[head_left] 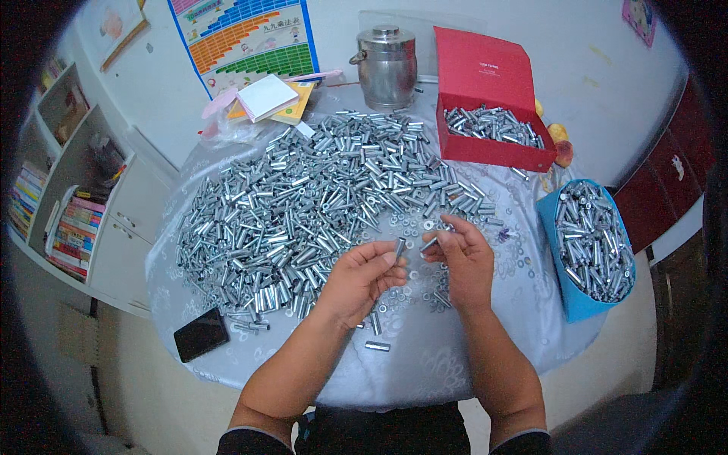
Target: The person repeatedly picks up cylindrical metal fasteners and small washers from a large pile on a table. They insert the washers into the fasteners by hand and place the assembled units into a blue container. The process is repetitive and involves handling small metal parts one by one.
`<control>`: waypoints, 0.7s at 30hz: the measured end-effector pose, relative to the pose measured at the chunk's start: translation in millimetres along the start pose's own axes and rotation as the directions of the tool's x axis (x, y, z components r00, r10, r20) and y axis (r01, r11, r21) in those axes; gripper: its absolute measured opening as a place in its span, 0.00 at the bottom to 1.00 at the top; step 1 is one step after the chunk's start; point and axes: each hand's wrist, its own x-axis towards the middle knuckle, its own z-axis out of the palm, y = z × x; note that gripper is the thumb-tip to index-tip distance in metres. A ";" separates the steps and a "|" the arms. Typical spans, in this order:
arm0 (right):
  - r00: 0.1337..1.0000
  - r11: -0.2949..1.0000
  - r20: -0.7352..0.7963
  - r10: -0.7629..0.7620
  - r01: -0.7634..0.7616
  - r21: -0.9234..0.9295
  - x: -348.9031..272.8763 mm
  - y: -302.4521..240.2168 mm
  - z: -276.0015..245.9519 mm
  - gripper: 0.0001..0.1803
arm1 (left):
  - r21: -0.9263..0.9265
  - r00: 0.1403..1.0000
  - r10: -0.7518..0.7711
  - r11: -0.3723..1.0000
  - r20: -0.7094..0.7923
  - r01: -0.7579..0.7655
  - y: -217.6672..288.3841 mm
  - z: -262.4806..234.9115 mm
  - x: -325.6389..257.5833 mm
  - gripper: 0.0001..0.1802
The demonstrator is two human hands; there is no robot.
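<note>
My left hand pinches a short, shiny metal sleeve between thumb and fingers, tilted nearly upright. Close on its right, my right hand grips a slim silvery metal piece; whether it is a bolt or a sleeve I cannot tell, as the fingers cover part of it. The two pieces are apart. A large heap of metal sleeves spreads to the left of and beyond my hands. Small washers lie scattered around them. One loose sleeve rests on the cloth nearer to me.
A red box with its lid raised holds metal parts at the back right. To the right stands a blue bin full of bolt-like parts. A metal canister, notepads and a black phone also sit on the cloth-covered table.
</note>
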 end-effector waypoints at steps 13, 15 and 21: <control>0.998 0.999 -0.056 0.004 -0.002 0.040 -6.8 -7.5 4.1 0.09 | -0.041 0.999 0.043 0.998 -0.007 -0.044 -5.3 -6.6 -2.8 0.12; 0.998 0.998 -0.051 -0.047 0.049 0.048 -6.7 -6.5 3.3 0.09 | 0.014 0.998 0.058 0.998 0.013 -0.059 -8.1 -4.6 -2.9 0.13; 0.994 0.992 -0.043 -0.105 0.107 0.069 -7.6 -5.7 5.3 0.07 | 0.026 0.996 0.077 0.997 0.043 -0.079 -8.2 1.2 -3.5 0.19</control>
